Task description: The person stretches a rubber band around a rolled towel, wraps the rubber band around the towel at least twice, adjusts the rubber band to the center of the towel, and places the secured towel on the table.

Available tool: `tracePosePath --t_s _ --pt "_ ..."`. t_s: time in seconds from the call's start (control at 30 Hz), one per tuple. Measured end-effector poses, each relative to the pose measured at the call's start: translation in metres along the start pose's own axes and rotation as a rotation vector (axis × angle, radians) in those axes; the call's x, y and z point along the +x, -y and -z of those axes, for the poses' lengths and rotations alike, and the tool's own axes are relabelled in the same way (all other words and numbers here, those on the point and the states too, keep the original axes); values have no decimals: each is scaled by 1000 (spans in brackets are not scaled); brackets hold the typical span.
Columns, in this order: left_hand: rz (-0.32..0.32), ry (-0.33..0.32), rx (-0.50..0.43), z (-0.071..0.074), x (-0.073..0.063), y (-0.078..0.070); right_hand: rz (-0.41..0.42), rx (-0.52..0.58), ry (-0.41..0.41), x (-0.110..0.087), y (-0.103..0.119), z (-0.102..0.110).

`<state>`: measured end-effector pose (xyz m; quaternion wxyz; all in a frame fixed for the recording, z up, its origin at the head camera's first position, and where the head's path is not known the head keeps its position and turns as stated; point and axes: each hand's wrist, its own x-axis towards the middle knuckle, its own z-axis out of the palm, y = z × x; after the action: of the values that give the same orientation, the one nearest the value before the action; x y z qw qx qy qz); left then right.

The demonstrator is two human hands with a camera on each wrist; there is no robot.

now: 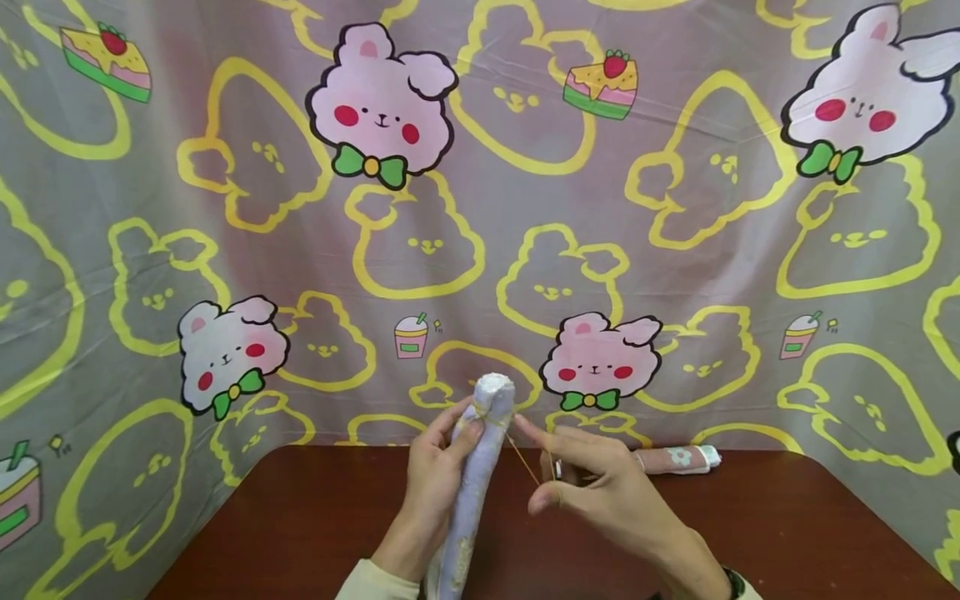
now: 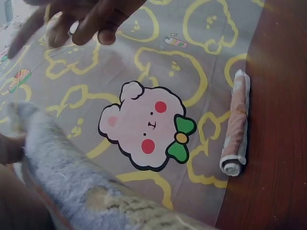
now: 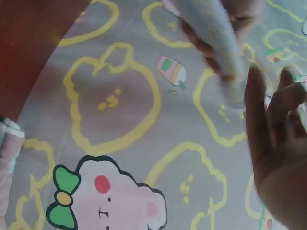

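Note:
A lavender rolled towel [image 1: 471, 483] stands tilted in front of me, its white end up. My left hand [image 1: 433, 479] grips it near the top, thumb across the front. Round the upper part of the roll runs a thin yellowish rubber band [image 1: 526, 464]. From there the band stretches right to my right hand [image 1: 611, 483], where it is hooked on the thumb and forefinger. The forefinger's tip is close beside the roll. In the left wrist view, the fuzzy towel [image 2: 62, 158] fills the lower left, with the right hand [image 2: 91, 21] above it.
A second rolled towel [image 1: 678, 459], pinkish with a flower pattern, lies at the back right of the dark red-brown table [image 1: 795, 533]. A patterned curtain [image 1: 510, 200] with cartoon animals hangs directly behind the table.

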<state>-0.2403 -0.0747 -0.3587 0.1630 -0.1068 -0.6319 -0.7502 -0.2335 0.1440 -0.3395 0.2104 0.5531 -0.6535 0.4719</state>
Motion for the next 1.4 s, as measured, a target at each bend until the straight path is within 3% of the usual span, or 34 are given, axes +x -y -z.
tracePosePath --t_s 0.07,0.17,0.3,0.43,0.63,0.77,0.87,0.93,1.13,1.3,1.4 --pt "-53 -28 -31 -2 1 0 -125 -43 -57 -1 1 -1" --pt "-137 -48 -40 -6 1 -1 -342 -6 -93 -3 2 -2" --pt "-208 2 26 -8 -3 -2 -475 75 -137 -4 -3 -4" --pt "-268 87 97 -8 -7 -2 -487 124 -185 -5 -9 -7" --pt "-363 160 178 -10 -11 -3 -443 140 -247 -1 -11 -11" --pt "-523 161 309 -10 -10 1 -415 112 -260 -1 -12 -12" --pt "-660 146 419 -9 -9 4 -429 93 -262 -1 -14 -11" --pt "-717 137 464 -9 -9 5 -449 93 -257 -2 -15 -10" --pt "-821 107 612 -10 -8 6 -468 98 -241 -4 -16 -3" --pt "-880 126 785 -11 -8 8 -484 32 -202 -7 -20 2" --pt "-909 147 835 -12 -9 9 -477 -31 -167 -8 -22 3"
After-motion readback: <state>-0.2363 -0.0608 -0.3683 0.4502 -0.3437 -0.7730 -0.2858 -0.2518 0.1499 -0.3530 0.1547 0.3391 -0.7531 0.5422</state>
